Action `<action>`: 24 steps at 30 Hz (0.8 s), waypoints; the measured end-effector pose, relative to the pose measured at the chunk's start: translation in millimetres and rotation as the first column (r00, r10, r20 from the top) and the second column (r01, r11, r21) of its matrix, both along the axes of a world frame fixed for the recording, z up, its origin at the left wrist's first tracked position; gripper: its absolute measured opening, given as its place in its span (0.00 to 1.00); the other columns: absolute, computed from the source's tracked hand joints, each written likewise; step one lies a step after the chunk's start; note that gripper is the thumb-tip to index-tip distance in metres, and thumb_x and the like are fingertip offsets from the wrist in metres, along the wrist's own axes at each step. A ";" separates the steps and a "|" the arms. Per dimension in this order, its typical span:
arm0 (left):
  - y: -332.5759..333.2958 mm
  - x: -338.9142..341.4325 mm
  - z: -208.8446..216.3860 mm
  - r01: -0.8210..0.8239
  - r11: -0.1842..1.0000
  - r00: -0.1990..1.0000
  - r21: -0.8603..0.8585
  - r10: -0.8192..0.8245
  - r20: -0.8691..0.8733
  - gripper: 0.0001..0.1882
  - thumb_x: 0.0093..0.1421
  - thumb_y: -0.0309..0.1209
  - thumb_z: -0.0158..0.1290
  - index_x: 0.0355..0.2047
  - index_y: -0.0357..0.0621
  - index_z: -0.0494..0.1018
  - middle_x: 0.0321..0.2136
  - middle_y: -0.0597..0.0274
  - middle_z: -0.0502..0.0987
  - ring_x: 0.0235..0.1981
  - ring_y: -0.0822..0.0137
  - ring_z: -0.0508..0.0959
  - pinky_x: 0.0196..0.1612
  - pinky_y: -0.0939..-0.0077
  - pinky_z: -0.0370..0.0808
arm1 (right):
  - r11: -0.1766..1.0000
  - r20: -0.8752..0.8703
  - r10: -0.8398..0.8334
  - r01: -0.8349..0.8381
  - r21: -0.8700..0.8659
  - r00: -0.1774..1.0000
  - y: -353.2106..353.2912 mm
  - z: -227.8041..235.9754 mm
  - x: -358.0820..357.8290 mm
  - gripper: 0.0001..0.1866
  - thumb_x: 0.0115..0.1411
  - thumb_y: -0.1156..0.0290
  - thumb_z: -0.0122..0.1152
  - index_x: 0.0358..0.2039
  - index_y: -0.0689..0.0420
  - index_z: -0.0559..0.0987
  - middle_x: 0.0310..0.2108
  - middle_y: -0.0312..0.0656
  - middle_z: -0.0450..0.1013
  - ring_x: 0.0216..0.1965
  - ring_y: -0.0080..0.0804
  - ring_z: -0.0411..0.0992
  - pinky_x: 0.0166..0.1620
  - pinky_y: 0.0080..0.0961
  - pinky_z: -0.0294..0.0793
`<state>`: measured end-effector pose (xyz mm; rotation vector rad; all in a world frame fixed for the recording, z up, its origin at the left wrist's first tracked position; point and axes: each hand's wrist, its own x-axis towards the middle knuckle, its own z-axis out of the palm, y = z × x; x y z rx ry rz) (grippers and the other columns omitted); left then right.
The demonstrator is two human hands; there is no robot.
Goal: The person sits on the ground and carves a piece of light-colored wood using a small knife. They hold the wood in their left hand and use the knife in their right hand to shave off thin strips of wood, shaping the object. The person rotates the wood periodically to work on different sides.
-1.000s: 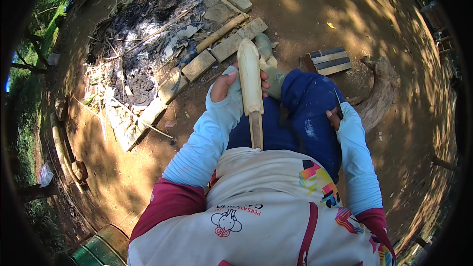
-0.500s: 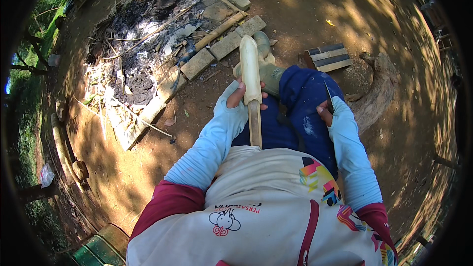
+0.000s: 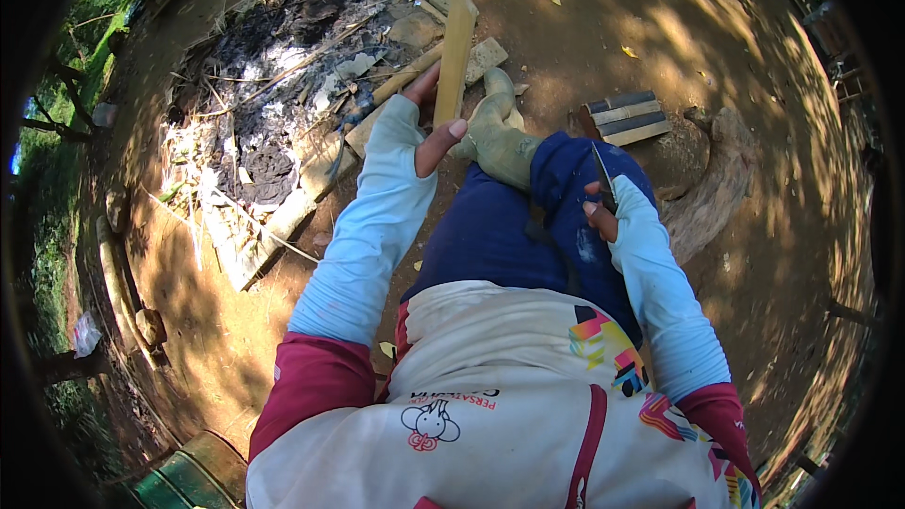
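A long, flat piece of pale wood stands out from my left hand, its far end raised over the edge of the fire pit. My thumb lies across its near end and the fingers pass behind it. My right hand is closed around a small dark-bladed knife, the blade pointing up and away beside my right knee. Most of the knife's handle is hidden in the fist. The two hands are apart, and the knife does not touch the wood.
A pit of ash and charred bits edged with blocks lies ahead on the left. My boot rests beside it. On the right are a small slatted wooden block and a curved log on the dirt ground.
My left hand has moved left and away from my body. The wood now shows a flat, straight length pointing away; its rounded pale end no longer shows. The knife has shifted slightly left.
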<state>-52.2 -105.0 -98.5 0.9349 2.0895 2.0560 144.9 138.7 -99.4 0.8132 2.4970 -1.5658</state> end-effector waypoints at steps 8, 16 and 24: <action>-54.4 -97.3 55.1 -0.509 0.579 0.843 -0.637 0.184 -0.506 0.23 0.59 0.34 0.57 0.55 0.45 0.72 0.39 0.56 0.78 0.38 0.59 0.78 0.44 0.64 0.76 | 0.997 -0.033 -0.057 0.056 -0.052 0.998 3.5 8.7 2.8 0.13 0.61 0.73 0.59 0.47 0.57 0.75 0.27 0.35 0.72 0.25 0.19 0.65 0.29 0.19 0.65; -14.5 -22.4 36.4 -0.066 0.903 0.754 0.425 -0.234 0.614 0.30 0.67 0.41 0.48 0.63 0.35 0.58 0.49 0.45 0.74 0.46 0.58 0.78 0.43 0.63 0.82 | 0.948 -0.173 -0.161 0.103 -0.301 0.972 5.4 -5.4 -3.5 0.19 0.65 0.66 0.59 0.55 0.58 0.74 0.28 0.37 0.72 0.26 0.22 0.68 0.32 0.19 0.70; 21.3 48.1 51.1 -0.298 0.522 0.536 0.799 -0.602 0.592 0.22 0.71 0.39 0.44 0.58 0.36 0.63 0.50 0.48 0.73 0.49 0.57 0.77 0.52 0.59 0.77 | 0.905 -0.239 -0.050 -0.057 -0.421 0.970 -40.2 73.7 -6.2 0.20 0.62 0.63 0.63 0.51 0.60 0.76 0.28 0.35 0.71 0.22 0.20 0.66 0.27 0.17 0.66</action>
